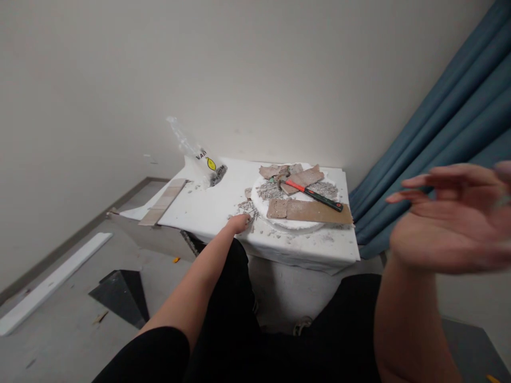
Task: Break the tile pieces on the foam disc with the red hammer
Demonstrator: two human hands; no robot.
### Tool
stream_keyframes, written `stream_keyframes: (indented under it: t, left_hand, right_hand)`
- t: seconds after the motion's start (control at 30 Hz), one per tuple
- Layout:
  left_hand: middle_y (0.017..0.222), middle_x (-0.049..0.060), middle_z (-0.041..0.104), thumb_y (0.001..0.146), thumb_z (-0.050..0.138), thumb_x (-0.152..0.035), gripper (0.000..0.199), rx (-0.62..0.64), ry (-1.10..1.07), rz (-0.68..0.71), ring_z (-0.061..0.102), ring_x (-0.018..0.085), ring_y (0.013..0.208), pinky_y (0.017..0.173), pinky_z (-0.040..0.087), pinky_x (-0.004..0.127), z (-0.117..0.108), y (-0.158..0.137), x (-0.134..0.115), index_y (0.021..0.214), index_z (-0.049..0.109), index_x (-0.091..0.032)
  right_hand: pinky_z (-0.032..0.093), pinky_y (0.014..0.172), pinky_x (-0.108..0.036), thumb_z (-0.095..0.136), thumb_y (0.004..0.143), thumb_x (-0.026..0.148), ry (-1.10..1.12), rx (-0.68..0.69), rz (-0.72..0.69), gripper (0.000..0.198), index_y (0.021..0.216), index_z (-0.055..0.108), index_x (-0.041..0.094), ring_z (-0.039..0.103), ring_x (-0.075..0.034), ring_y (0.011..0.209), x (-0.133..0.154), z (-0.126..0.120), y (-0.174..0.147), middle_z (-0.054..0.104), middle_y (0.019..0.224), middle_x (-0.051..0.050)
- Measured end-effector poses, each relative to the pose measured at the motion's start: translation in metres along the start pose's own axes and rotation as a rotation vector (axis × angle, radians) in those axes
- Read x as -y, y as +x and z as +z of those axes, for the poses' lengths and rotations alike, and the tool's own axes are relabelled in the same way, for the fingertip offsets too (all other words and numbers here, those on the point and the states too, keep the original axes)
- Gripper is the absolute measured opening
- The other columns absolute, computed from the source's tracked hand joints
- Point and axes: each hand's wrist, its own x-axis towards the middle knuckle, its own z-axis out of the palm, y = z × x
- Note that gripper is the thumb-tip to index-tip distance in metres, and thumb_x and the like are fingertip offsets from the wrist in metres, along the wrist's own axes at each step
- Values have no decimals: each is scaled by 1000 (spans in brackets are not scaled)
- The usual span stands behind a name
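Note:
My left hand (240,223) is low over the near edge of the white-topped table, its fingers closed; small grey fragments and thin wiry bits (252,211) lie at the fingertips, and what they hold, if anything, I cannot make out. Raised at the right, well away from the table, my right hand (443,221) is open with its palm showing. Beside my left hand is a white round slab (261,205) heaped with grey crumbs (269,190) and broken brownish pieces (305,178). Across them lies a hammer (315,196) with a red and black handle. A tan strip (307,210) rests along the near side.
A clear plastic bag with a yellow lemon print (211,164) stands at the table's back left. Wood-look planks (163,202) lie at its left end. On the floor are dark grey plates (122,295) and a long white strip (59,279). A blue curtain (435,122) hangs at right.

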Motion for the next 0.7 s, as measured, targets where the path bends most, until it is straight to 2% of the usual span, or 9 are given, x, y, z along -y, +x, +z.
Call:
stream_keyframes:
  t: [0.07,0.1,0.17,0.23,0.33,0.43,0.7]
  left_hand:
    - [123,11,71,84,57,-23,43,-5,0,11,68,25,110,92,51,33,-1,0,-1,126,64,-21]
    - [123,11,72,84,56,-22,44,-7,1,19,68,25,110,93,51,33,-2,-1,-1,127,64,-22]
    - [122,10,72,83,56,-21,44,-8,4,33,67,24,111,94,50,32,-3,-1,-2,127,65,-23]
    - [123,10,71,84,55,-21,44,-9,8,44,67,24,112,95,50,32,-3,-1,-3,126,66,-23]
    - [123,11,71,84,53,-20,43,-9,11,59,67,25,111,94,51,33,-4,-1,-3,125,67,-22]
    - [118,11,72,84,53,-19,43,-6,7,77,67,24,109,94,51,33,-3,-1,-2,125,67,-21]
    - [110,9,74,83,53,-19,43,-8,-13,80,68,23,104,92,50,32,-1,1,2,124,67,-22]
  right_hand:
    - [55,54,-27,34,97,69,-30,-34,-94,51,129,55,35,65,-17,80,-22,3,-1,61,108,-3]
    - [54,54,-28,38,98,64,-84,12,-66,48,127,57,32,65,-18,80,-39,1,-2,62,107,-4]
    - [56,60,-33,43,97,62,-303,109,91,47,122,60,27,65,-20,83,-82,-9,-10,64,105,-6]
    - [58,80,-41,40,98,58,-635,283,249,48,119,64,21,65,-25,94,-126,-26,-23,66,108,-11]
    - [45,105,-43,29,104,46,-1045,682,498,53,123,66,15,59,-28,118,-170,-49,-43,68,120,-18]
    - [40,110,-41,30,105,43,-1140,826,592,52,123,70,15,56,-28,127,-185,-59,-56,68,126,-18]
    - [39,110,-47,27,105,53,-1264,885,689,61,134,68,18,56,-34,127,-185,-55,-57,60,136,-19]
